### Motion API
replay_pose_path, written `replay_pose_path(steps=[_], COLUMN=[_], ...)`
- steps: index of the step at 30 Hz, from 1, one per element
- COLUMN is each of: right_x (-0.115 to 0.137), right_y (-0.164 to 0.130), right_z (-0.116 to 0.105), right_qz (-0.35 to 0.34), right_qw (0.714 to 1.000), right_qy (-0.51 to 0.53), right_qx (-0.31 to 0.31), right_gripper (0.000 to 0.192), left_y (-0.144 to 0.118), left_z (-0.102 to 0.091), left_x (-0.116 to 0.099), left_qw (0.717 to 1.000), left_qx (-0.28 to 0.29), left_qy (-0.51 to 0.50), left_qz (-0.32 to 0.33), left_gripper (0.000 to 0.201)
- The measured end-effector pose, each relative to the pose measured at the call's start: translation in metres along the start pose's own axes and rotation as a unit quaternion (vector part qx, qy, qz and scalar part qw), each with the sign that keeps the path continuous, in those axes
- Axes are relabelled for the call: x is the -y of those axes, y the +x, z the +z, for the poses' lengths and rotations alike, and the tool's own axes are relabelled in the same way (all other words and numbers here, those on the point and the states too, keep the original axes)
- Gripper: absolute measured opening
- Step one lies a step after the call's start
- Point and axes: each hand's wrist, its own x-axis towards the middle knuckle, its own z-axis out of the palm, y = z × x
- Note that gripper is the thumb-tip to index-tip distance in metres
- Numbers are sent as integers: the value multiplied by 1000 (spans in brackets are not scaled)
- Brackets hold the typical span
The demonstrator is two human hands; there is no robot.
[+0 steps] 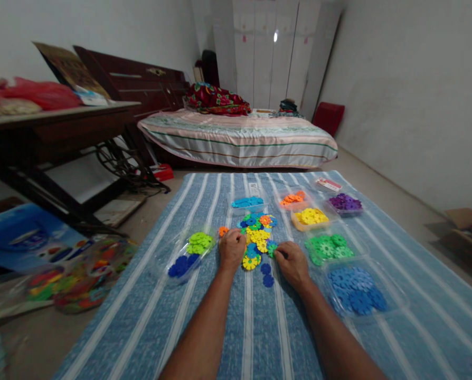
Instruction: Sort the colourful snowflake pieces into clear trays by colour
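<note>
Between the two hands, a mixed pile of flower-shaped plastic discs (257, 237) is lying on the blue striped cloth (236, 327), with yellow, blue, green and orange pieces tangled together. The left hand (232, 249) is resting knuckles-up against the pile's left edge, fingers curled down onto the pieces; whether it is gripping one I cannot tell. The right hand (292, 262) is pressing down at the pile's lower right edge, fingers bent under, and its grasp is likewise hidden. Two loose dark blue discs (266, 274) are lying just in front of the wrists, between the forearms.

Clear shallow trays are standing around the hands. To the left of the left hand, one tray (188, 253) is holding lime green discs at its far end and dark blue ones at its near end. Just right of the right hand, a tray of green discs (328, 247) is sitting, and nearer the person beyond that wrist, a tray of blue discs (357, 295). Farther out past the pile, a tray of light blue discs (247, 202) is sitting, with a tray of orange discs (293, 199), a tray of yellow discs (309, 216) and a tray of purple discs (344, 202) ranged off to the right. A single orange disc (223, 230) is lying just beyond the left hand.
</note>
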Motion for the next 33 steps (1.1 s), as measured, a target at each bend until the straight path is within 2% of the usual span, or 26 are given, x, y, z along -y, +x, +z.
replay_pose_path(steps=[33], right_x=[-1], right_y=[0], right_z=[-1], right_qz=[1], right_qw=[1000], right_qy=[-6], right_qx=[9], right_gripper=[20], left_y=[0], left_z=[-2], left_x=[-3], left_qw=[1000], left_qx=[5], left_qy=[5], left_qz=[-13], left_gripper=[20])
